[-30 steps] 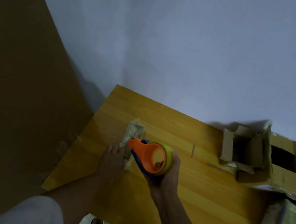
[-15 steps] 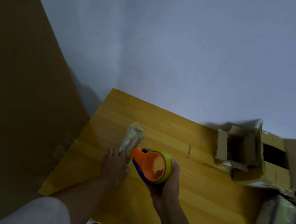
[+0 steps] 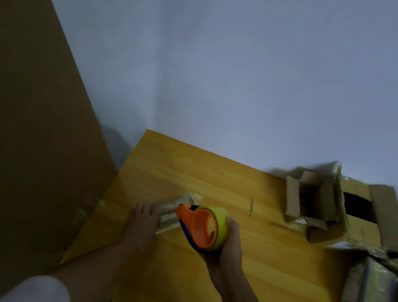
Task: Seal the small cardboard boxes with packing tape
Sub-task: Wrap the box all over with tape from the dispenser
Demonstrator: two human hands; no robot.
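Right hand (image 3: 229,246) curls around orange tape dispenser (image 3: 199,227), yellow roll on it. Left hand (image 3: 141,222) flat, fingers straight, pressing small box (image 3: 172,213) on wooden table (image 3: 214,178). Box lies between both hands, shiny with tape, blurry. Open boxes (image 3: 332,209) far right, pale wall (image 3: 229,66) behind.

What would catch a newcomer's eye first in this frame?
The orange and yellow tape dispenser, gripped in the right hand at the middle of the wooden table. Just left of it, the left hand presses a small taped box; opened cardboard boxes sit at the table's right edge.
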